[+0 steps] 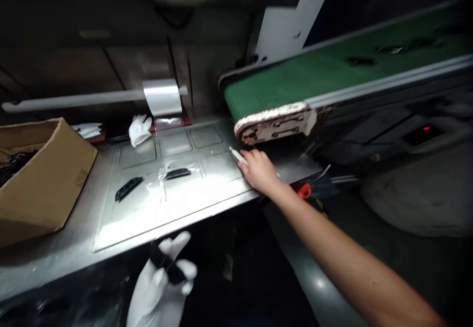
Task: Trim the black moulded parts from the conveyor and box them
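Single head-worn view, facing forward and down; worktop (pixel 84 209) near; conveyor (pixel 273 85) beyond, right.

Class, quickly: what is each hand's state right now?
Left gloved hand: closed, holding a black elongated part.
Right bare hand: closed, holding a white pen-like tool.

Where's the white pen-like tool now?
In the head view, the tool is in the right hand, over the right side of the table, near the green belt.

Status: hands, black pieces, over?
Left hand grips black piece. Right hand holds white pen-like tool. Two black pieces on mat. Conveyor close beyond right hand.
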